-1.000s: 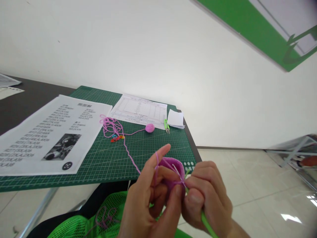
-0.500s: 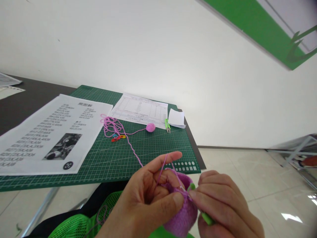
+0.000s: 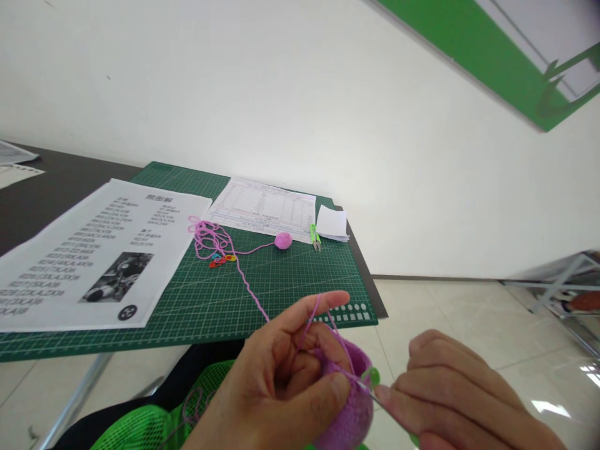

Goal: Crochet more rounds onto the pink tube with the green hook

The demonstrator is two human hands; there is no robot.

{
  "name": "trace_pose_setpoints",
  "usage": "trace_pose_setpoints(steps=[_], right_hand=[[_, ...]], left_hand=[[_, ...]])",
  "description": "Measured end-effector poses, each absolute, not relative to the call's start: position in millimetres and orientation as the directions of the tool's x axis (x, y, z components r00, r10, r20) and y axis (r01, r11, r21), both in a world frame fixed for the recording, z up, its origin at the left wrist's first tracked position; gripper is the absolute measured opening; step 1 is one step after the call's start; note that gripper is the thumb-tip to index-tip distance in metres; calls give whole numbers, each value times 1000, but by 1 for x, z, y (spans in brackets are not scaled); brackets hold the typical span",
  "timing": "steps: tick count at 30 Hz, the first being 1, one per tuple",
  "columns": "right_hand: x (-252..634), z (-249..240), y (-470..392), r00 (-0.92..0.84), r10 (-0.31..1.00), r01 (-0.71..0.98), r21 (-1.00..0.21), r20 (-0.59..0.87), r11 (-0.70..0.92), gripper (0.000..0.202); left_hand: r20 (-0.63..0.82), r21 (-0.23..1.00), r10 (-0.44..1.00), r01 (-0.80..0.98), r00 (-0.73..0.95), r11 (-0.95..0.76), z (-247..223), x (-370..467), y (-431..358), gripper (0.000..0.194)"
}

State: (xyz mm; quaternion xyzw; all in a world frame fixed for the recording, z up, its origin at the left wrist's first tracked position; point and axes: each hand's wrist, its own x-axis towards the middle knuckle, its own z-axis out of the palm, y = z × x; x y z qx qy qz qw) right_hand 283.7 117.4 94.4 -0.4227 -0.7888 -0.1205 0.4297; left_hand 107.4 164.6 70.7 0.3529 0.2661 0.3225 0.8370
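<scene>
My left hand [image 3: 281,381] pinches a small pink crocheted piece [image 3: 349,403] between thumb and fingers, with pink yarn [image 3: 248,287] running over its raised forefinger. My right hand [image 3: 464,400] grips a crochet hook with a green handle [image 3: 374,377]; its metal tip touches the piece's rim. The strand leads back across the green cutting mat [image 3: 290,275] to a loose tangle and a small pink yarn ball [image 3: 283,240].
On the mat lie a printed instruction sheet [image 3: 94,250], a form sheet [image 3: 267,206], a stack of white paper slips [image 3: 332,224], green snips [image 3: 315,237] and coloured stitch markers [image 3: 221,259]. A green mesh bag [image 3: 154,419] rests in my lap. Tiled floor lies right.
Both hands have dropped lower and toward me. My right hand has drawn the hook out to the right, away from the piece, and the left forefinger has stretched out further.
</scene>
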Motion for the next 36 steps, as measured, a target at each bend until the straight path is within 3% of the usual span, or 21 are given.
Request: trace_pose_setpoints(steps=[6, 12, 21, 29, 36], right_hand=[[269, 99, 127, -247, 576, 757, -215, 780, 617, 26], [268, 98, 127, -225, 582, 746, -246, 781, 619, 27], [265, 99, 130, -185, 599, 714, -312, 779, 626, 25], [263, 94, 120, -56, 673, 626, -499, 737, 599, 20], [261, 91, 121, -99, 653, 711, -406, 751, 574, 24]], left_hand=[[-211, 779, 715, -327, 667, 535, 66, 109, 162, 59], [-110, 757, 650, -361, 752, 544, 64, 109, 160, 53], [-159, 706, 600, -334, 784, 624, 66, 104, 164, 59], [-161, 712, 635, -357, 756, 605, 64, 107, 163, 62], [-220, 796, 755, -334, 618, 505, 67, 112, 156, 64]])
